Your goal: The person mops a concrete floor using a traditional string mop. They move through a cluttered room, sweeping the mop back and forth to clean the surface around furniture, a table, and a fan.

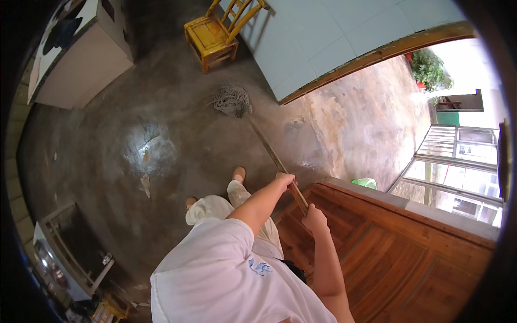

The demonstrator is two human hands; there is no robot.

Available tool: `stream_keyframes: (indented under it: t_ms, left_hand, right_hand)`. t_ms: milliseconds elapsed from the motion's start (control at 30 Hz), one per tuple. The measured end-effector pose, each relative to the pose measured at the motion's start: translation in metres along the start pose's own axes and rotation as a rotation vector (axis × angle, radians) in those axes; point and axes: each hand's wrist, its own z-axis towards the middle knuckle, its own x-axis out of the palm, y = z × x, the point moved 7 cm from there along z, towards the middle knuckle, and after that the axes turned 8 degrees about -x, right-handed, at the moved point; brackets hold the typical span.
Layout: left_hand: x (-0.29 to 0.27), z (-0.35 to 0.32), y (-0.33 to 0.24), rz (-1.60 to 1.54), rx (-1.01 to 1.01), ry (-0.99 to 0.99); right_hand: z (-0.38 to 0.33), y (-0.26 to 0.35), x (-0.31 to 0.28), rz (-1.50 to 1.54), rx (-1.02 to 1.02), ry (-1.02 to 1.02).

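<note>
A string mop with a grey mop head [231,99] rests on the floor ahead of me. Its long wooden handle [266,146] slants back toward my body on the right. My left hand [284,182] is wrapped around the handle farther down the shaft. Closer to my body, my right hand [315,218] grips the handle near its upper end. Both hands are closed on the wood, with the left nearer the mop head.
A yellow wooden chair [209,36] stands beyond the mop, by the tiled wall [307,37]. At the left is a pale cabinet [89,64]. A brown wooden door [377,253] lies close on my right. Through the doorway are a green object [364,183] and potted plants [431,70].
</note>
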Motion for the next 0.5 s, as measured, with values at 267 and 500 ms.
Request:
stream_keyframes:
  t_ms: [267, 500]
  left_hand:
    - [-0.114, -0.012, 0.037, -0.156, 0.028, 0.152]
    - [-0.287, -0.069, 0.047, -0.410, 0.016, 0.187]
  right_hand:
    - [-0.080, 0.111, 0.033, -0.156, -0.139, -0.107]
    - [-0.140, 0.251, 0.082, -0.220, -0.233, -0.117]
